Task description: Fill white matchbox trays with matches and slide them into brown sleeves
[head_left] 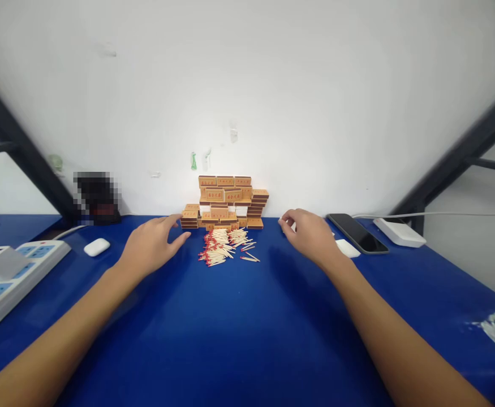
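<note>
Matchboxes (215,194) stand in a stepped stack on the counter (230,328), ahead of the person and near the wall (293,102). Progress, as judged from the layout: the stack is built in several tiers, with three boxes in the top row and lower piles at either side. Matches (218,240) lie loose in front, heaped and unboxed, with a few strays to the right. That portion appears unsorted; whether the boxes contain any cannot be determined.

Orientation: the stack's long axis runs left to right along the wall. Top-row boxes lie lengthwise the same way, printed faces toward the person. In the larger heap, match heads point mainly left, sticks running crosswise at a slant.

Left hand (151,242): thumb and fingers well parted, nothing held; fingertips at the stack's left end, contact uncertain. Right hand (309,232): fingers loosely curled, gap left to the thumb, no held item seen; it is apart from the stack.
</note>
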The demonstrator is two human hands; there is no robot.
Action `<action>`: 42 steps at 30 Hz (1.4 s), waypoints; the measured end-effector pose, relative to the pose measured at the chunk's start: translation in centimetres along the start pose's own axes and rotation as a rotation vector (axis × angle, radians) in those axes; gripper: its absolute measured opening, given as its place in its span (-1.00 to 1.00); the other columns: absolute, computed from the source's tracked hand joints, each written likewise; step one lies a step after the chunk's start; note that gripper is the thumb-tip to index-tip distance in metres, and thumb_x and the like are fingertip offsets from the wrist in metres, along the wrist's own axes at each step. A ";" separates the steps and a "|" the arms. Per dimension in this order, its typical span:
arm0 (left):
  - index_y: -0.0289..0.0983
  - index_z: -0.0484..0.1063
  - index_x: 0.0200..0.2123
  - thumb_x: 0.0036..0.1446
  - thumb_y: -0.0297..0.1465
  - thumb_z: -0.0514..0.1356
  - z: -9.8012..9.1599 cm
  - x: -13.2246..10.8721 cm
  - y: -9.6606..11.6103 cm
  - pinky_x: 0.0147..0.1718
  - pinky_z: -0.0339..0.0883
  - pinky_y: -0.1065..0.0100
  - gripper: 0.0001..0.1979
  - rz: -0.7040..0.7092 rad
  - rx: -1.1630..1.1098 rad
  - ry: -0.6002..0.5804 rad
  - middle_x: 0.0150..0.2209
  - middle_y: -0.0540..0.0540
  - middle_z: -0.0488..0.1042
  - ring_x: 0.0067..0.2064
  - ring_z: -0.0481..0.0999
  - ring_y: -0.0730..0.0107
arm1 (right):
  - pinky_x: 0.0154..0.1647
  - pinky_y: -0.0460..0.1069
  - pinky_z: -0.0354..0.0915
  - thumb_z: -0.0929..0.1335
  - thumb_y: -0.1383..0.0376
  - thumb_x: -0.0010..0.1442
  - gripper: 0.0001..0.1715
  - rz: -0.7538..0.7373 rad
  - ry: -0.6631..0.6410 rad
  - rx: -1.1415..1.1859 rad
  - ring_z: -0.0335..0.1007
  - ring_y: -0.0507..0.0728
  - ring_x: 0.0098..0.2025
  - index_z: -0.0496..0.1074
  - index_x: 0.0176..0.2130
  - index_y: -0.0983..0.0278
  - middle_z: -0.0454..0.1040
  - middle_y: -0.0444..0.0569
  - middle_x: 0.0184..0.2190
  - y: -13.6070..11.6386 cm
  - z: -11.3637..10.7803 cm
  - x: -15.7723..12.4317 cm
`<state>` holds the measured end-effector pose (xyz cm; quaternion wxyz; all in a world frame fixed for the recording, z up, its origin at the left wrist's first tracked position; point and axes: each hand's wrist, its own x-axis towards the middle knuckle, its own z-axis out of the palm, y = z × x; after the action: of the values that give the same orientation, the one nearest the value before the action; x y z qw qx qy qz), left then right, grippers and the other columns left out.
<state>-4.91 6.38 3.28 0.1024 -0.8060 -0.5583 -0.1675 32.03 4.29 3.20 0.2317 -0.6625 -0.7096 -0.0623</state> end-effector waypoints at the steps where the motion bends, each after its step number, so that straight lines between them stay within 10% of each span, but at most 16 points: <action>1: -0.21 0.46 0.19 0.36 -0.08 0.12 0.2 -0.4 0.2 -0.16 0.44 0.17 -0.53 0.011 -0.028 0.026 -0.04 -0.15 0.67 -0.04 0.64 0.02 | -0.28 0.02 0.22 0.33 0.23 0.35 -0.77 0.002 -0.023 0.009 0.51 0.19 -0.24 0.56 -0.26 0.25 0.64 0.04 -0.26 0.6 0.1 0.2; 10: -0.24 0.59 -0.01 0.37 -0.19 0.16 1.1 -2.2 1.9 -0.24 0.42 0.23 -0.67 0.192 -0.236 0.181 -0.31 -0.08 0.63 -0.27 0.60 0.23 | -0.29 0.05 0.24 0.36 0.12 0.31 -0.70 0.215 0.031 -0.096 0.49 0.22 -0.26 0.59 -0.24 0.26 0.62 0.06 -0.27 4.9 -2.2 0.7; 16: -0.20 0.58 -0.02 0.36 -0.24 0.19 1.1 -3.1 3.3 -0.31 0.40 0.30 -0.75 0.277 -0.367 0.216 -0.35 -0.02 0.59 -0.34 0.55 0.34 | -0.16 0.13 0.28 0.35 -0.08 0.30 -0.47 0.194 0.010 -0.205 0.47 0.37 -0.07 0.57 -0.33 0.32 0.58 0.24 -0.24 1.7 1.5 0.8; 21: -0.19 0.59 -0.06 0.36 -0.24 0.19 2.0 -3.2 3.4 -0.36 0.39 0.33 -0.77 0.268 -0.425 0.159 -0.38 -0.01 0.57 -0.37 0.53 0.37 | -0.20 0.09 0.26 0.37 0.25 0.30 -0.76 0.174 -0.049 -0.225 0.48 0.31 -0.12 0.56 -0.35 0.32 0.58 0.23 -0.21 1.1 3.2 0.8; 28: -0.18 0.59 -0.06 0.35 -0.26 0.21 2.4 -3.2 3.5 -0.32 0.40 0.31 -0.79 0.275 -0.458 0.136 -0.36 -0.01 0.57 -0.36 0.52 0.36 | -0.21 0.00 0.25 0.36 0.27 0.36 -0.84 -0.086 -0.139 -0.046 0.43 0.14 -0.22 0.52 -0.28 0.23 0.53 0.01 -0.20 -2.2 0.1 -0.9; 35: -0.16 0.53 0.07 0.14 -0.05 0.39 0.7 -4.0 4.6 -0.28 0.47 0.25 -0.50 0.449 -0.507 -0.043 -0.21 -0.07 0.59 -0.23 0.58 0.24 | -0.34 -0.04 0.23 0.39 0.28 0.39 -0.88 -0.488 -0.526 0.406 0.36 0.07 -0.34 0.52 -0.25 0.21 0.46 -0.07 -0.24 -8.5 -0.7 -4.9; 42: -0.18 0.55 -0.07 0.12 -0.06 0.40 1.0 -4.2 5.0 -0.25 0.46 0.22 -0.58 0.460 -0.470 -0.156 -0.20 -0.08 0.58 -0.18 0.58 0.20 | -0.29 0.01 0.24 0.40 0.23 0.39 -0.87 -0.341 -0.288 0.318 0.40 0.12 -0.31 0.53 -0.22 0.21 0.49 -0.04 -0.29 -6.3 0.6 -3.3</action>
<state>-1.47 1.28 0.85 -0.0942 -0.9228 -0.3143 -0.2020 25.82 0.80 2.67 0.2159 -0.4905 -0.8375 0.1067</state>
